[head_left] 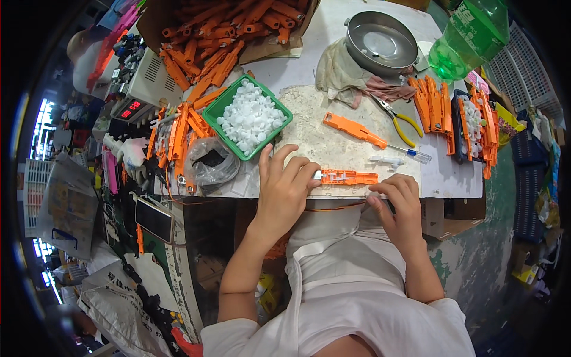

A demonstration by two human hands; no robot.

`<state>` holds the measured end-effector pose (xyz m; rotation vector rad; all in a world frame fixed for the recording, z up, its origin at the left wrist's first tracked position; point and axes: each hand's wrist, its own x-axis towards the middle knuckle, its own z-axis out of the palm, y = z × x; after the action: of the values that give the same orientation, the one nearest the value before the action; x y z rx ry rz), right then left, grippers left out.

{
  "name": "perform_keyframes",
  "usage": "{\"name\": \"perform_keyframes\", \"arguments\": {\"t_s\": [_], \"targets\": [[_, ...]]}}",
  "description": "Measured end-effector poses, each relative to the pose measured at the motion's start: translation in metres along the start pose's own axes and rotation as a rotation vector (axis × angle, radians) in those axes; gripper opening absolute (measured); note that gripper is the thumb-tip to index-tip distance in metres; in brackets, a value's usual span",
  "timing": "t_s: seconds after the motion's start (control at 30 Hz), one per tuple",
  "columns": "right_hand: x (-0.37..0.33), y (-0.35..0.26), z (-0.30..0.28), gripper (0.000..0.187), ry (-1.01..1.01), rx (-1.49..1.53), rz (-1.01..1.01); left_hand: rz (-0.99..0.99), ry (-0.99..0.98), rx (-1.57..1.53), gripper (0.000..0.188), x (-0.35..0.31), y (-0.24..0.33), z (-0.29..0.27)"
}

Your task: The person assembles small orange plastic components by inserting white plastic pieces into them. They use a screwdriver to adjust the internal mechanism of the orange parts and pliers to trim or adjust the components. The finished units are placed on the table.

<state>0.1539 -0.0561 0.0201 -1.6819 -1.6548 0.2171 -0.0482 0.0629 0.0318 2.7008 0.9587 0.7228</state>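
Note:
An open orange plastic housing [350, 178] lies at the table's near edge, with small white and metal parts inside it. My left hand [286, 187] pinches its left end, where a small silver-white piece sits. At its right end, my right hand [399, 202] has thumb and forefinger close together; what they hold, if anything, is too small to tell. Thin red and yellow wires [336, 208] hang below the table edge between my hands. Behind the housing lie a closed orange piece [355, 129], a screwdriver [416, 154] with a clear handle and a small white part [386, 160].
A green basket [285, 107] of white caps stands left, beside a clear plastic bag [215, 169] and piled orange housings [178, 134]. Yellow-handled pliers [404, 128], a rag [342, 71], a metal pan [380, 41] and a green bottle [470, 38] are farther back, right.

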Motion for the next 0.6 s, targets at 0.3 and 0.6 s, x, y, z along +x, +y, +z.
{"name": "perform_keyframes", "arguments": {"t_s": [0.3,0.6], "targets": [[0.0,0.0,0.006,0.016,-0.008,0.026,-0.011,-0.02,-0.004,-0.021,0.021,-0.004,0.0,0.01],[0.023,0.024,-0.011,0.016,0.108,-0.113,0.033,-0.091,0.024,-0.168,0.023,-0.013,-0.015,0.012]]}}
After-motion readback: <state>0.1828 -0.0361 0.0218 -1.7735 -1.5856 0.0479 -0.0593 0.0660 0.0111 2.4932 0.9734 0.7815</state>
